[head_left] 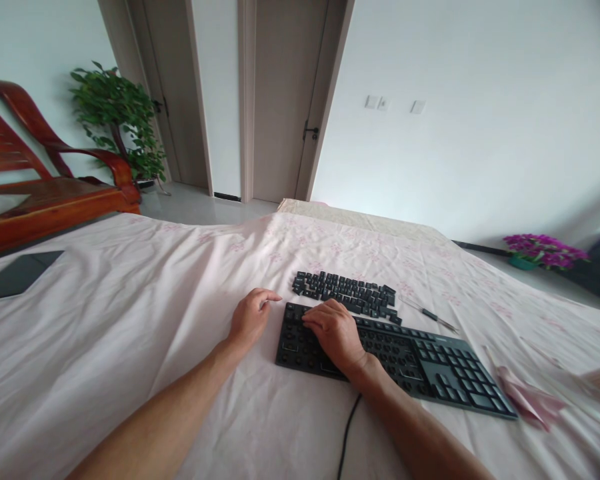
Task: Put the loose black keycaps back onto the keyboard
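Observation:
A black keyboard (439, 375) lies on the cloth, its left and middle parts stripped of most keycaps and its number pad still capped. My right hand (336, 333) rests over its upper left, fingers bunched and pointing down at the key row; whatever is between the fingertips is hidden. Just off the keyboard's left end is my left hand (253, 315), its index finger stretched toward the corner and nothing visible in it. Loose black keycaps (353, 288) are spread in rough rows behind the keyboard.
A thin tool with a dark handle (430, 314) lies right of the keycaps. A pink cloth (527, 399) touches the keyboard's right end. The cable (349, 427) runs toward me. A dark flat panel (17, 275) lies at left, near a wooden chair (55, 193).

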